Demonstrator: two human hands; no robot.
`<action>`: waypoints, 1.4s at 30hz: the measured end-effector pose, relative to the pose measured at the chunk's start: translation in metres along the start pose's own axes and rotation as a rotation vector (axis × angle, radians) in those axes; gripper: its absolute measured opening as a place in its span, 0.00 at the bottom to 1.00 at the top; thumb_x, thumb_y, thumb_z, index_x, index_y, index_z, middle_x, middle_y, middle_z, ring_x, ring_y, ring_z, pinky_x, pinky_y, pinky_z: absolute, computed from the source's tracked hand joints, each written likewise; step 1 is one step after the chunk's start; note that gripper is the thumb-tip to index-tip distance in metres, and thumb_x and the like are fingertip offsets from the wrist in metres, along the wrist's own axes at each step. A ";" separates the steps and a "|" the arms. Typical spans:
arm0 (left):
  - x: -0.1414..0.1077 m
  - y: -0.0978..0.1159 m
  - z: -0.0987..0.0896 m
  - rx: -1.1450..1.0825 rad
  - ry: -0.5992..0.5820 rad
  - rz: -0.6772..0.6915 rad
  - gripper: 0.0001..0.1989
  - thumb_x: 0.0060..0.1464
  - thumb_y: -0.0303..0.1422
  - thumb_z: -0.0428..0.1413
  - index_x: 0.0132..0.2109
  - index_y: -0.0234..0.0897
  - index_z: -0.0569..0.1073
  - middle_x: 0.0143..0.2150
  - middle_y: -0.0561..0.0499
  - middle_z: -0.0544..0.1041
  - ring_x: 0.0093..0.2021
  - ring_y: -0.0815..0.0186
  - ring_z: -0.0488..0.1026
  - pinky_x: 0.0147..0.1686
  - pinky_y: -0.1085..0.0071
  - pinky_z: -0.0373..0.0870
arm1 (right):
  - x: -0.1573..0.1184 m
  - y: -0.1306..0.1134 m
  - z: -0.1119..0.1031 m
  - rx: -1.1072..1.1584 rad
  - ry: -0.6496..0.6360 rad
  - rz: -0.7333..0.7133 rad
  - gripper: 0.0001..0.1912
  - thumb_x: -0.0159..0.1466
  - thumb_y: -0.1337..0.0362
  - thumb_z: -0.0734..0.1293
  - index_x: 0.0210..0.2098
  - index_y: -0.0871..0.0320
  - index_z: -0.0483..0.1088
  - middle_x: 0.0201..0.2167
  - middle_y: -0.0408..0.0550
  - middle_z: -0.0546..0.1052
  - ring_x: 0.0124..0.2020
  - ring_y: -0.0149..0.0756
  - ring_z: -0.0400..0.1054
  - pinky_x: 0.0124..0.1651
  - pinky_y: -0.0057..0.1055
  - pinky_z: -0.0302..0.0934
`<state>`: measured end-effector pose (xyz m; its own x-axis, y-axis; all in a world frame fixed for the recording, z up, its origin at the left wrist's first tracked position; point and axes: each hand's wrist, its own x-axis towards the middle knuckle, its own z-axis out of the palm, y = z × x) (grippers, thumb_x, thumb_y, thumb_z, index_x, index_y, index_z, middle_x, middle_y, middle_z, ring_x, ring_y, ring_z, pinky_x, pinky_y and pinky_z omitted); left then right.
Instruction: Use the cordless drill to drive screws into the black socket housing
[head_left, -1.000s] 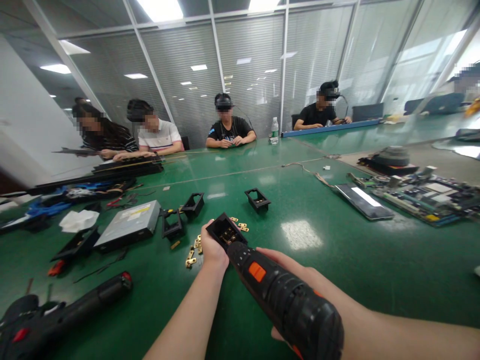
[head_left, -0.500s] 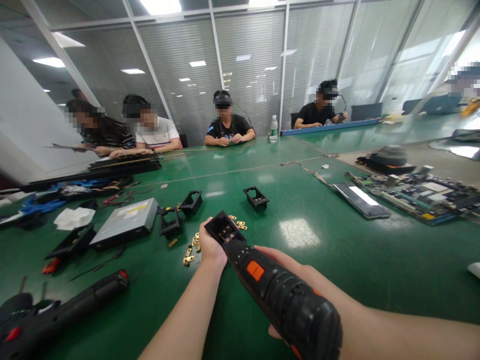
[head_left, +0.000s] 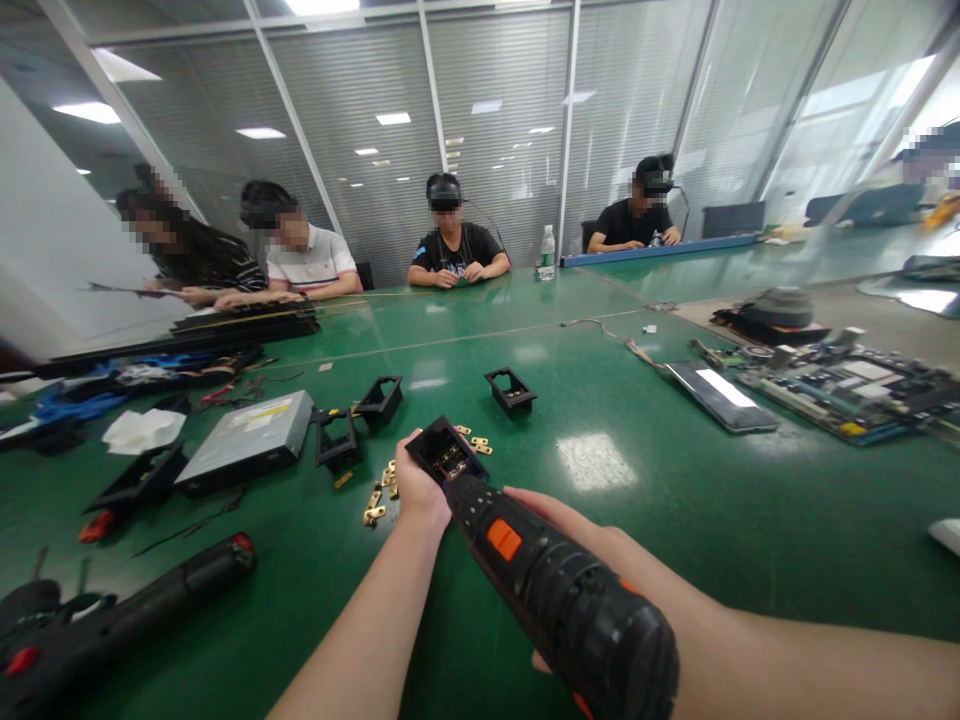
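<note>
"Where was the open black plastic housing?"

"Just below the middle of the view, tilted in the left hand over the glossy green table."

"And those fingers?"

"Closed about its side and underside; most were hidden, so I couldn't tell how each one bent."

"The right hand?"

"Wrapped round a black cylindrical power screwdriver with orange buttons, its nose at the housing's five o'clock."

"What lay around?"

"From the housing, small brass-coloured metal plates at eight o'clock, a black rectangular plastic frame towards two, and a flat grey metal box at nine."
</note>
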<state>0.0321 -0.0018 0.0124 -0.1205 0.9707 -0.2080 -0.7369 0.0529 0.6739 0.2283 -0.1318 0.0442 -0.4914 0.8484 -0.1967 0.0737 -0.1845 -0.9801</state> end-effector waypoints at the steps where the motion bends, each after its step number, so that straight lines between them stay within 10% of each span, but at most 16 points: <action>1: 0.000 0.000 0.000 -0.011 -0.003 -0.007 0.19 0.53 0.41 0.48 0.31 0.32 0.78 0.23 0.45 0.76 0.23 0.57 0.76 0.23 0.64 0.72 | 0.000 0.001 0.000 0.009 0.005 0.000 0.51 0.52 0.70 0.74 0.69 0.37 0.51 0.53 0.47 0.74 0.47 0.45 0.74 0.46 0.42 0.72; 26: 0.006 -0.003 -0.003 -0.053 -0.008 0.009 0.20 0.51 0.42 0.50 0.34 0.30 0.78 0.24 0.44 0.77 0.24 0.57 0.76 0.26 0.63 0.73 | -0.003 0.002 0.003 0.127 -0.009 0.043 0.47 0.58 0.67 0.71 0.70 0.37 0.48 0.45 0.46 0.77 0.38 0.40 0.76 0.41 0.38 0.73; 34: 0.002 -0.002 0.001 -0.022 0.016 0.004 0.20 0.52 0.40 0.46 0.31 0.31 0.77 0.23 0.44 0.76 0.22 0.57 0.75 0.23 0.64 0.72 | -0.006 -0.011 -0.009 -0.162 -0.050 -0.169 0.58 0.45 0.69 0.79 0.70 0.44 0.52 0.51 0.48 0.77 0.53 0.50 0.72 0.58 0.44 0.64; 42: 0.003 -0.003 0.000 0.005 0.021 0.027 0.21 0.53 0.40 0.45 0.29 0.31 0.77 0.23 0.43 0.76 0.23 0.57 0.75 0.23 0.64 0.71 | -0.005 -0.016 -0.011 -0.203 -0.035 -0.241 0.54 0.46 0.71 0.79 0.68 0.45 0.55 0.55 0.48 0.76 0.50 0.46 0.74 0.55 0.41 0.66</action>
<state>0.0335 0.0010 0.0096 -0.1544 0.9665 -0.2048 -0.7298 0.0281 0.6831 0.2394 -0.1275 0.0606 -0.5454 0.8372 0.0395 0.1216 0.1257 -0.9846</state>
